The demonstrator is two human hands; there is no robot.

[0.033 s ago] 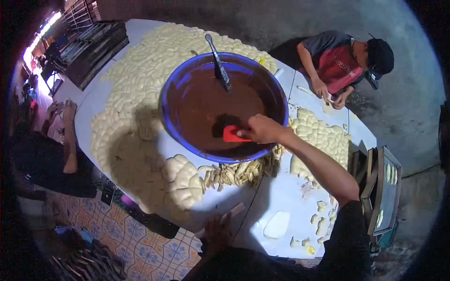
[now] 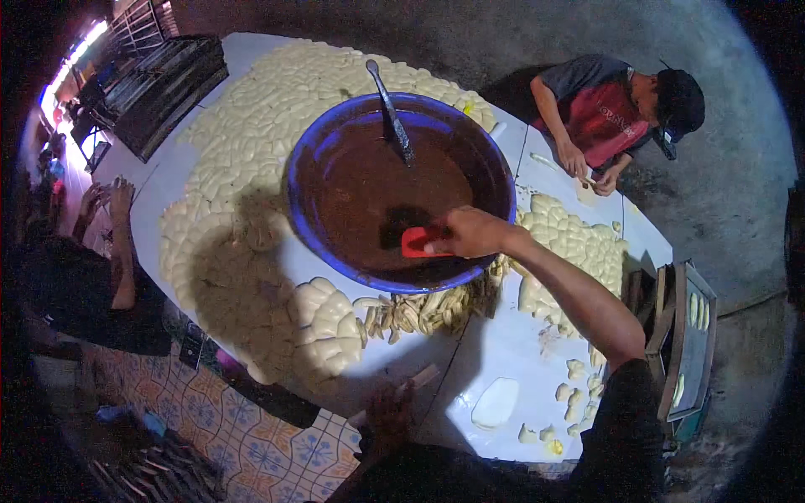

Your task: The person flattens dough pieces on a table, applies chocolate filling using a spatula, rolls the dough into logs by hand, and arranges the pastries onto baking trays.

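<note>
Your left hand (image 2: 390, 411) is in deep shadow at the near edge, over a pale stick (image 2: 425, 375); whether its fingers are clamped on that or only resting, I cannot tell. To its right lies one flat sheet (image 2: 496, 403) of dough, rolled out, with nothing on it that shows. Small lumps (image 2: 573, 394) sit beyond that, near the table's right edge, not flattened.

Your right hand (image 2: 471, 231) has its fingers clamped on a red scraper (image 2: 414, 242), held inside the rim of the blue bowl (image 2: 308, 220). Brown paste (image 2: 352, 189) covers the bowl's floor; whether the scraper touches it is hidden by the hand and its shadow. Plenty of paste seems left, and a spoon (image 2: 386, 96) leans in it.

Pale strips (image 2: 432, 308) are heaped against the bowl's near side, cut and apparently unused. Dough pieces (image 2: 222, 180) crowd the table's left and far side, so most of the shaping looks undone. At the right, a tray (image 2: 690, 356) bears only a few pale pieces, perhaps the finished ones. Farther off, a co-worker (image 2: 604, 117) has both hands on a small piece, which looks half made.
</note>
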